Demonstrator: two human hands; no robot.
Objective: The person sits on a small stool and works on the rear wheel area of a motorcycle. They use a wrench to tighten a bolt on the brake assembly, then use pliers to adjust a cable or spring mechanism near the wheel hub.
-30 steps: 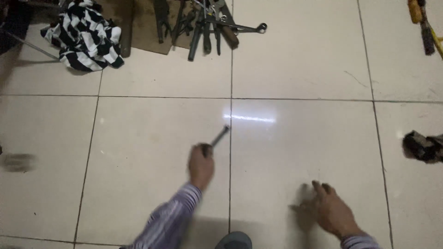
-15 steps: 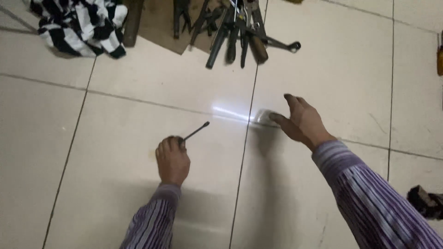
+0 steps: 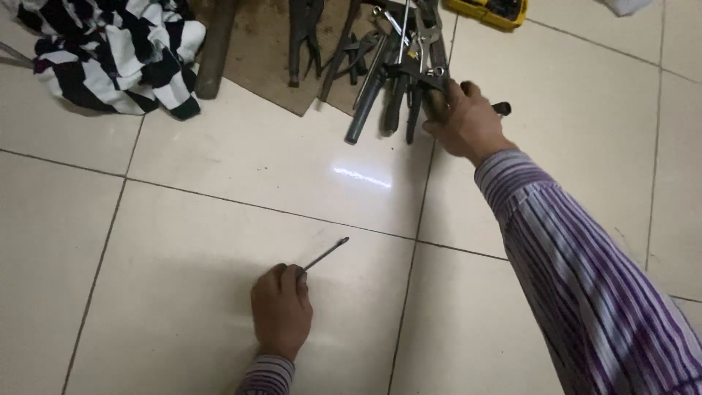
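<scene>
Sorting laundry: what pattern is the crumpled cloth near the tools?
Black-and-white stripes on the crumpled cloth, shown in the head view, top left.

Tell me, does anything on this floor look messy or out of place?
Somewhat. The hand tools lie jumbled, half on a brown mat, half on tile by the right hand, and a striped cloth sits crumpled nearby.

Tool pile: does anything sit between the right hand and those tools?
Nothing visible does. The right hand already rests on the near edge of the tool pile, fingers over one handle. The left hand holds a thin screwdriver on bare floor tile, apart.
</scene>
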